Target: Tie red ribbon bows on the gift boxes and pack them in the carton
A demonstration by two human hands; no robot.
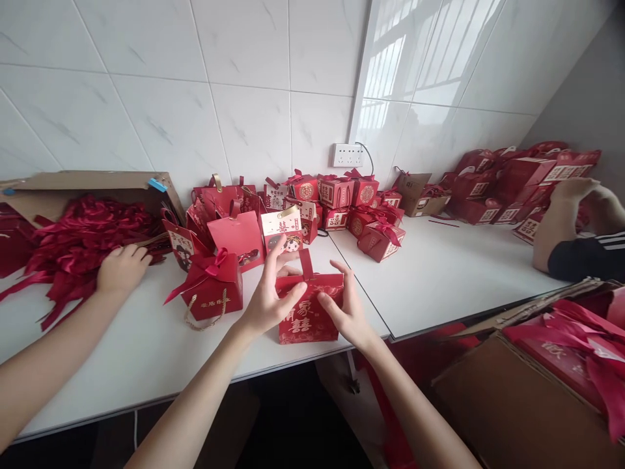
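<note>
A red gift box [315, 326] with gold characters and a strap handle [306, 264] on top stands upright at the front edge of the white table. Around its upper left corner is my left hand [273, 293], thumb against the front panel and fingers behind. My right hand [347, 312] grips the upper right side, its thumb also on the front. Fingers behind the box are partly hidden. To the left stands a red box with a ribbon bow [215, 283] and a gold rope handle. Just behind are a plain red box [237, 236] and a white-and-red printed box [283, 225].
A co-worker's hand [122, 270] rests by red ribbons [92, 228] spilling from a cardboard box [117, 179]. Finished-looking red boxes [354, 192] line the wall. At right, another person's arm [556, 228] is near piled boxes [522, 176]; a carton [512, 397] stands below.
</note>
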